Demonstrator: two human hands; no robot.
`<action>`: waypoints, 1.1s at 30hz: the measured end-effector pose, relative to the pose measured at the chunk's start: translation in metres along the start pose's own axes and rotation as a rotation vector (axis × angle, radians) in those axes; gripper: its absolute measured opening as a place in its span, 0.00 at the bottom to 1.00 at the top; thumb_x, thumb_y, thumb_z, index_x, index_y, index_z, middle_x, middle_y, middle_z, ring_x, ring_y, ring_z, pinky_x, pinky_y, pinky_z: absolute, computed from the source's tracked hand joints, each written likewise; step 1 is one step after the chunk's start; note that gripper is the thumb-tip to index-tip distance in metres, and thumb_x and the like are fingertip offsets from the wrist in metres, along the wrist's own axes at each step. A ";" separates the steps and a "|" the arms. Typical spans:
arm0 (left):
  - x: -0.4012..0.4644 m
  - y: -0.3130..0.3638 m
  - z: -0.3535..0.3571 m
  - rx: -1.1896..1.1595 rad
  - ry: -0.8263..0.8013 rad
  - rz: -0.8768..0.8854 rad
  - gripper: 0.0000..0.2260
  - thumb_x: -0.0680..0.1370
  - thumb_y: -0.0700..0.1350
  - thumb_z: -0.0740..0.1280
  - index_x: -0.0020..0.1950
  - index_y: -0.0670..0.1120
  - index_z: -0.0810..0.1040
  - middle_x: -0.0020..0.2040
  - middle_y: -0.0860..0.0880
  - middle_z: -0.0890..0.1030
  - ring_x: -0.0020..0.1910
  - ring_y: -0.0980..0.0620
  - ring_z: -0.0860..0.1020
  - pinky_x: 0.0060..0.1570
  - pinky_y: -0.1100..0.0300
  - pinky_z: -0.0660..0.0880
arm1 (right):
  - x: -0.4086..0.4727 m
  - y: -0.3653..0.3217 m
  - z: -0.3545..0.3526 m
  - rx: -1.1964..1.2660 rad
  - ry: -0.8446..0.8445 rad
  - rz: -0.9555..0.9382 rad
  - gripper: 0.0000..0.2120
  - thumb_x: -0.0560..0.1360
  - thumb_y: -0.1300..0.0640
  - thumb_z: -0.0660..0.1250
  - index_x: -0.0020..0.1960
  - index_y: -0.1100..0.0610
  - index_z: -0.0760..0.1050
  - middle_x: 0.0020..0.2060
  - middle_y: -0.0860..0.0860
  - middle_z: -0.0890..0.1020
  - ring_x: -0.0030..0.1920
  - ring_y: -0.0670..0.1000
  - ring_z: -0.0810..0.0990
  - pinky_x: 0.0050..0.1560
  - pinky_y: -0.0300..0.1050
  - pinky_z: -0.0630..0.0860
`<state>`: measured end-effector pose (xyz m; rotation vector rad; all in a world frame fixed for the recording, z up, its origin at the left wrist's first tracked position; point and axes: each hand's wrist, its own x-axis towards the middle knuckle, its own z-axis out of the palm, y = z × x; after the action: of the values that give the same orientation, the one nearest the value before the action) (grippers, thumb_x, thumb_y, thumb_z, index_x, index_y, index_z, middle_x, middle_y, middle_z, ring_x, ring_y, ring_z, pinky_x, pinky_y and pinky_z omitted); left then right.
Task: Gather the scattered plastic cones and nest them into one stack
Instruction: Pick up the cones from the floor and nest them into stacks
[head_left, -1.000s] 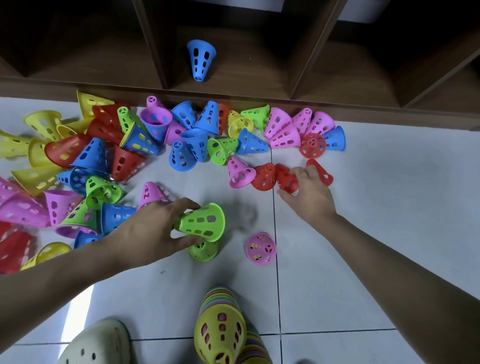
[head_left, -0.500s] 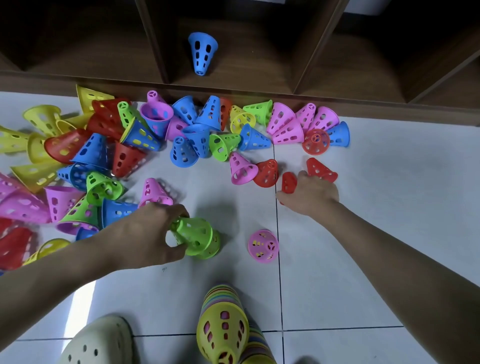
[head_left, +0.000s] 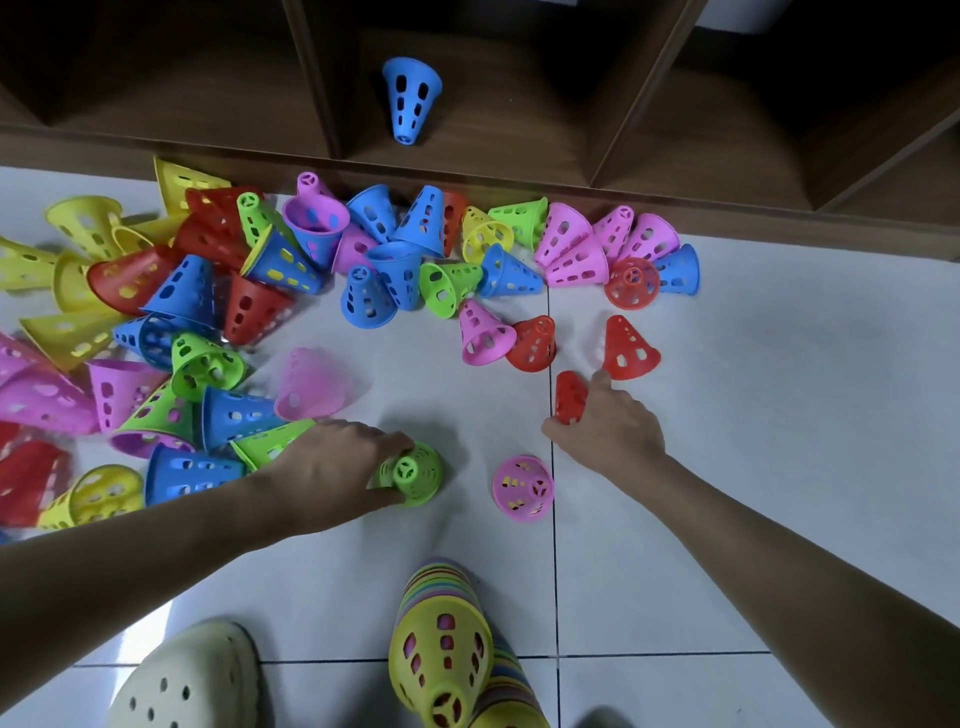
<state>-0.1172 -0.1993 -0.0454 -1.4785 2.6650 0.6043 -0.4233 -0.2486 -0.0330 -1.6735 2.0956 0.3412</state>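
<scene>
White floor tiles (head_left: 779, 415), wooden shelving (head_left: 571, 130), perhaps glossy; cones (head_left: 363, 291) scattered.

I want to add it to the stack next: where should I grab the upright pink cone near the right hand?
Pinch the pink cone around its narrow top from above: it stands base-down and apart, so fingers likely fit all round.

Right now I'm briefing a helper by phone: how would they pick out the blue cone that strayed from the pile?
Look past the white floor tiles to the dark wooden shelf unit along the wall. In its middle compartment lies one blue cone, narrow tip toward you. It is the only cone inside the shelving; all others are on the floor.
</scene>
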 end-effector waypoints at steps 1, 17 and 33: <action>-0.001 -0.001 0.000 -0.001 0.030 0.012 0.23 0.70 0.61 0.75 0.61 0.54 0.80 0.40 0.55 0.83 0.36 0.50 0.82 0.34 0.62 0.71 | 0.000 0.001 0.002 0.036 -0.005 0.022 0.35 0.70 0.40 0.68 0.67 0.58 0.61 0.47 0.54 0.77 0.52 0.61 0.80 0.45 0.49 0.72; 0.045 -0.017 -0.004 -0.285 0.174 -0.186 0.22 0.77 0.36 0.66 0.71 0.43 0.72 0.56 0.45 0.74 0.52 0.46 0.76 0.55 0.52 0.75 | -0.092 0.017 0.020 0.949 -0.069 -0.266 0.20 0.68 0.50 0.78 0.56 0.45 0.73 0.47 0.45 0.83 0.48 0.46 0.82 0.49 0.42 0.79; 0.129 -0.032 -0.041 0.161 0.125 -0.128 0.32 0.72 0.59 0.71 0.72 0.50 0.69 0.70 0.41 0.66 0.67 0.39 0.65 0.65 0.44 0.63 | -0.042 0.052 0.050 0.319 -0.006 -0.576 0.30 0.70 0.44 0.77 0.67 0.49 0.71 0.59 0.45 0.76 0.62 0.46 0.72 0.64 0.49 0.73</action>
<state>-0.1552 -0.3330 -0.0456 -1.6748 2.6079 0.2906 -0.4575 -0.1771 -0.0606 -1.9585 1.4690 -0.1608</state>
